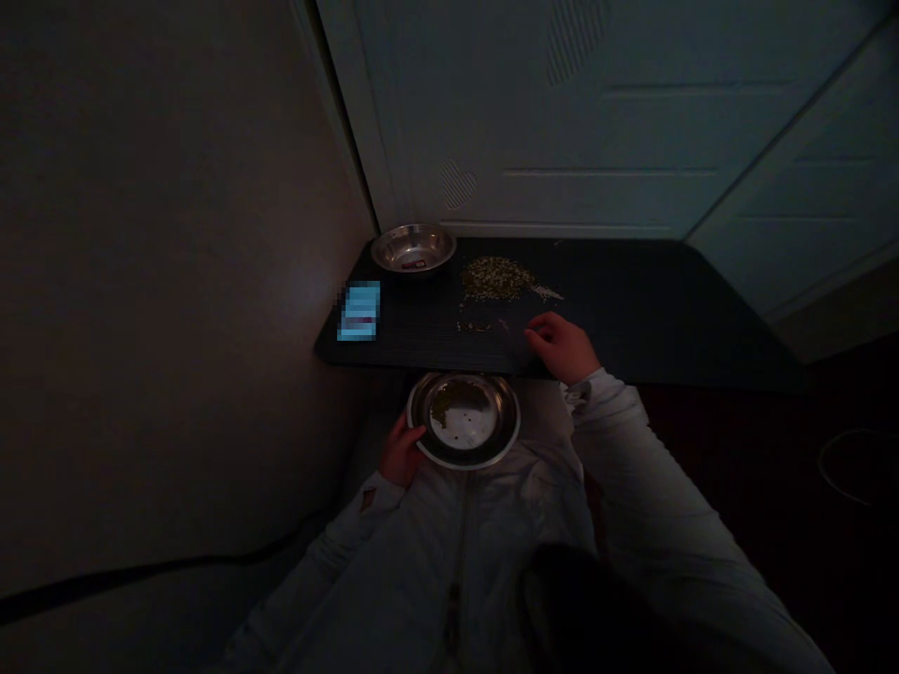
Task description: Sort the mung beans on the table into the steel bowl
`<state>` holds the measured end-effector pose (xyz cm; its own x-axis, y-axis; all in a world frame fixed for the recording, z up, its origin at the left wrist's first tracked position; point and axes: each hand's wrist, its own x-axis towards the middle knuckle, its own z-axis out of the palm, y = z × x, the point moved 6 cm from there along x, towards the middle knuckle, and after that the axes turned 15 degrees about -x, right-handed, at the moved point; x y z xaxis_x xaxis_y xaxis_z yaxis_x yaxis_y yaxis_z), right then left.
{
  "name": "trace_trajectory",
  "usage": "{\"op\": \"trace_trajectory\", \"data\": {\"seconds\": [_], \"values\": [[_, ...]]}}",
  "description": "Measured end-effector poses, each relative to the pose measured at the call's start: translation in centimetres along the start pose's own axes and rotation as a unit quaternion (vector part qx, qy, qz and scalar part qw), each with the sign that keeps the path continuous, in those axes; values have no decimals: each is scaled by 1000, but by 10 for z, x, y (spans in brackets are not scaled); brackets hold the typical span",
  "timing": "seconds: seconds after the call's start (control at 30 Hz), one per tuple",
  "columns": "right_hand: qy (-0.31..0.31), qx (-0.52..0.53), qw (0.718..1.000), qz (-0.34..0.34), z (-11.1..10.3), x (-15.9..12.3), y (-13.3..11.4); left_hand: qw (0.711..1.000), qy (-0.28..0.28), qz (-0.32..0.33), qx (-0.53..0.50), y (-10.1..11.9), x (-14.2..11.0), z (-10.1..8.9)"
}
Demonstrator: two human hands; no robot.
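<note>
My left hand grips the left rim of a shiny metal bowl, which sits at my lap just below the table's front edge. Some small greenish beans lie along the left inside of that bowl. Over the table near this edge is my right hand, its fingers curled together; whatever they may hold is hidden. Beyond it lies a heap of mixed greenish and pale beans or grains, with a tail of white grains on its right. A short row of scattered grains is left of my right hand.
The dark table stands against a pale panelled door or cabinet. A second metal bowl rests at its back left corner. In front of that bowl lies a lit, blurred phone-like screen. A wall rises close on the left.
</note>
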<state>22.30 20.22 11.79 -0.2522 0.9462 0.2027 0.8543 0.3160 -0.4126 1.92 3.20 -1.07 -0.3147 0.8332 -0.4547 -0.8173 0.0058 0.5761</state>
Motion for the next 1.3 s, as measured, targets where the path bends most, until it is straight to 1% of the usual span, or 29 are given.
{"op": "trace_trajectory", "data": {"seconds": [0.07, 0.13, 0.23, 0.43, 0.57, 0.77, 0.93, 1.2, 1.3], "values": [[-5, -5, 1000, -6, 1, -1, -3, 1000, -3, -1, -5, 0, 0, 0], [-10, -13, 1000, -7, 3, -1, -5, 1000, 5, -2, -3, 0, 0, 0], [-14, -21, 1000, 2, 4, 0, -3, 1000, 9, -2, 2, 0, 1, -1], [-1, -37, 999, 27, 3, 2, 6, 1000, 5, 2, 1, -1, 2, -3], [3, -42, 999, 30, 2, 3, 6, 1000, -1, 1, 0, -1, 1, -2], [7, -50, 998, 32, 5, 9, 7, 1000, 8, -1, 5, 0, 0, -1], [6, -64, 997, 42, 6, 19, 16, 1000, 4, -7, -1, -1, 2, -2], [16, -113, 993, 44, -4, 37, 38, 1000, -18, 7, -2, -2, 3, -3], [17, -130, 990, 55, -8, 46, 49, 1000, -14, 2, 5, -2, 4, -6]]}}
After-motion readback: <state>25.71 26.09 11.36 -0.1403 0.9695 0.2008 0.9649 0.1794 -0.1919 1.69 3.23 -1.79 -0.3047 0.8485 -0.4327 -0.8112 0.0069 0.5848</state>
